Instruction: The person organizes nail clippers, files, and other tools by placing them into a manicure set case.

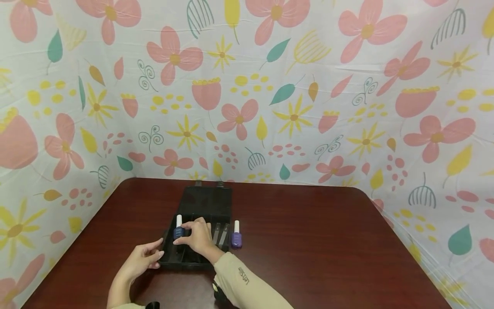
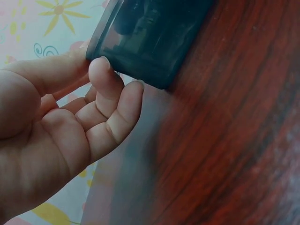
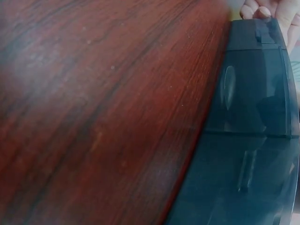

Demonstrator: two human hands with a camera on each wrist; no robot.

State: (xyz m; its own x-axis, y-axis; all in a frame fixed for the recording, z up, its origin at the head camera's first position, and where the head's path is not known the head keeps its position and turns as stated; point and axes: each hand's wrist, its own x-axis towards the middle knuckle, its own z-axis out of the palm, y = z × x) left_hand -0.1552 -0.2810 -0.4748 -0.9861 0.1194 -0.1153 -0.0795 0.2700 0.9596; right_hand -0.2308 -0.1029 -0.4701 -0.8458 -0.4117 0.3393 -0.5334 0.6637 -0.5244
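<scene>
A black case (image 1: pixel 206 201), its lid laid back, stands on the table. In the head view, my right hand (image 1: pixel 200 238) reaches over the case's compartments, its thumb and index finger around a dark blue nail polish bottle (image 1: pixel 179 231) with a white cap, upright. My left hand (image 1: pixel 140 257) is at the case's near left corner; in the left wrist view its fingertips touch the smoky wall (image 2: pixel 145 47). A purple nail polish bottle (image 1: pixel 236 240) stands just right of the case. The right wrist view shows only the case's side (image 3: pixel 253 93) and the left fingers at its far end.
Pale slim pieces (image 1: pixel 220 234) lie in the right compartments of the case. Dark red wooden table (image 1: pixel 328 240) extends to the right. Behind and at both sides hangs a white flowered cloth (image 1: pixel 247 86).
</scene>
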